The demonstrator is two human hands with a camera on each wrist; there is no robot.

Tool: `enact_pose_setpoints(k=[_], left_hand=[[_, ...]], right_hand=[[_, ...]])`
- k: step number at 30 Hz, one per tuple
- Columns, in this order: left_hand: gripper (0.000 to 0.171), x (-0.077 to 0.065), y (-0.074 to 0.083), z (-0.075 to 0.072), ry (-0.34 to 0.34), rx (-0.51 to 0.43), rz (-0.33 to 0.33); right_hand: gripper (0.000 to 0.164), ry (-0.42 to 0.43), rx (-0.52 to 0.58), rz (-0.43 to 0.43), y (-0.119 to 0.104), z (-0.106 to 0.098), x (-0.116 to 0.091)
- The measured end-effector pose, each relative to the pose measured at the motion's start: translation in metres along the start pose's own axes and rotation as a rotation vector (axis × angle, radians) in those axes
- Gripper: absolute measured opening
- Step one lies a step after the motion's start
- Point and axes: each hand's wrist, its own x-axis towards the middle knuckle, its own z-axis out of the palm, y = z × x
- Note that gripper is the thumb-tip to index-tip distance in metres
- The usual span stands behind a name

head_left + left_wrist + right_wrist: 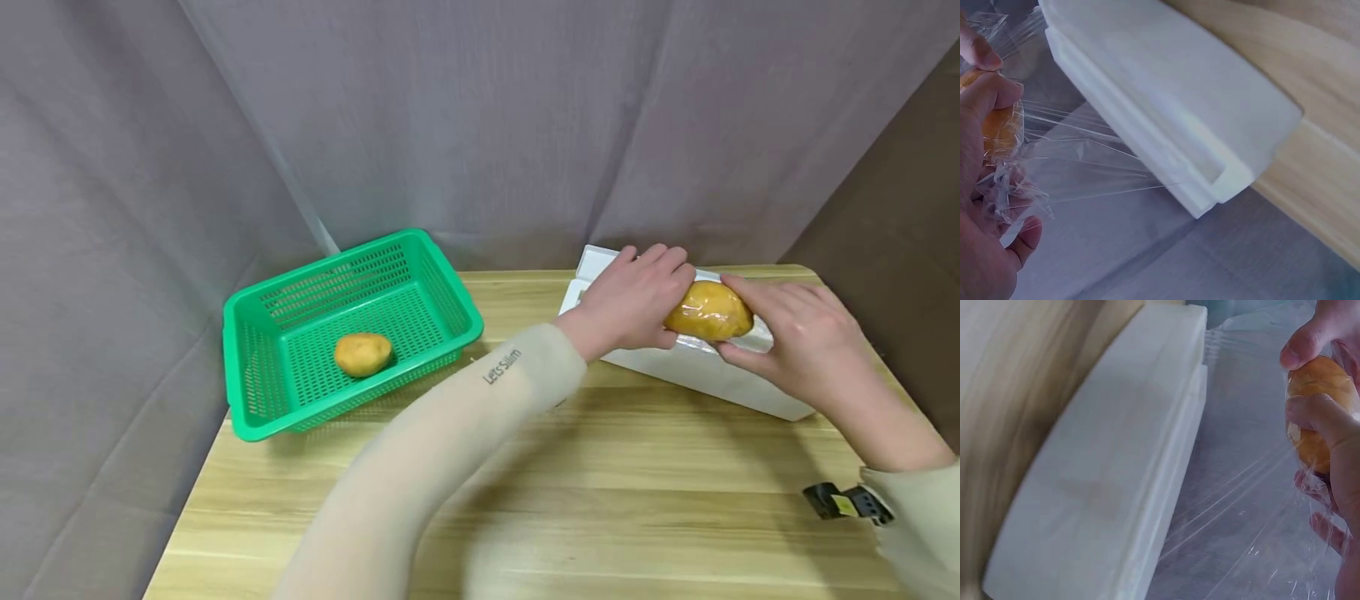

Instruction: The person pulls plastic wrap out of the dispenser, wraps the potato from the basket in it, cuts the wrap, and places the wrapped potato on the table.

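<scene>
A yellow potato [708, 312] shines under clear cling film, held above the white cling film box [705, 382]. My left hand [639, 293] grips its left end, and my right hand [808, 335] holds the right end with thumb and fingers. In the left wrist view, creased film [1079, 156] stretches from the box to the wrapped potato [1001, 128]; some is bunched about the fingers. The right wrist view shows both thumbs pressing on the potato [1317, 381], with film [1241, 500] spread between it and the box [1104, 444].
At the left of the wooden table [622, 500] stands a green slotted basket [352, 258]. Another potato [363, 354], apparently bare, lies inside it. Grey cloth [480, 125] hangs behind the table. My left forearm reaches across the table's middle.
</scene>
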Motion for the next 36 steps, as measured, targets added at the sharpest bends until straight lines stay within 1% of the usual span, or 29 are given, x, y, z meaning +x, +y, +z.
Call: enact_pose_setpoints(k=[2, 4, 5, 7, 9, 11, 13, 15, 17, 23, 27, 30, 33, 36], left_hand=[[0.064, 0.003, -0.002, -0.005, 0.002, -0.003, -0.001], [0.065, 0.006, -0.003, -0.009, -0.004, -0.005, -0.007], [0.066, 0.007, -0.004, -0.012, -0.006, -0.006, -0.01], [0.067, 0.009, -0.005, -0.015, -0.008, -0.005, -0.015], [0.067, 0.01, -0.006, -0.018, -0.003, 0.001, -0.018], [0.066, 0.012, -0.008, -0.021, 0.003, 0.006, -0.022], [0.065, 0.014, -0.009, -0.024, 0.009, 0.012, -0.024], [0.064, 0.015, -0.011, -0.027, 0.011, 0.012, -0.026], [0.064, 0.017, -0.012, -0.03, 0.015, 0.014, -0.027], [0.064, 0.019, -0.015, -0.039, 0.018, 0.012, -0.036], [0.064, 0.017, -0.015, -0.043, 0.008, 0.005, -0.036], [0.063, 0.012, -0.014, -0.045, -0.011, -0.011, -0.025], [0.062, 0.004, -0.01, -0.044, -0.033, -0.041, -0.001], [0.062, -0.006, -0.005, -0.041, -0.066, -0.083, 0.028]], right_hand=[[0.08, -0.014, 0.0, 0.015, 0.001, -0.005, 0.003], [0.074, -0.04, -0.004, 0.029, 0.002, -0.011, 0.007], [0.076, -0.047, -0.004, 0.028, 0.003, -0.013, 0.009], [0.075, -0.04, -0.006, 0.023, 0.005, -0.015, 0.012], [0.079, -0.038, -0.006, 0.016, 0.007, -0.017, 0.015], [0.076, -0.027, -0.008, 0.011, 0.008, -0.018, 0.018], [0.085, -0.015, -0.016, 0.011, 0.01, -0.019, 0.021], [0.1, -0.002, -0.026, 0.01, 0.011, -0.021, 0.024], [0.106, 0.008, -0.033, 0.011, 0.011, -0.022, 0.028], [0.103, 0.015, -0.036, 0.014, 0.013, -0.028, 0.033], [0.107, 0.014, -0.043, 0.02, 0.01, -0.032, 0.033], [0.11, 0.014, -0.057, 0.009, 0.005, -0.036, 0.03], [0.106, 0.007, -0.067, -0.011, -0.003, -0.039, 0.025], [0.104, -0.021, -0.063, -0.01, -0.014, -0.039, 0.014]])
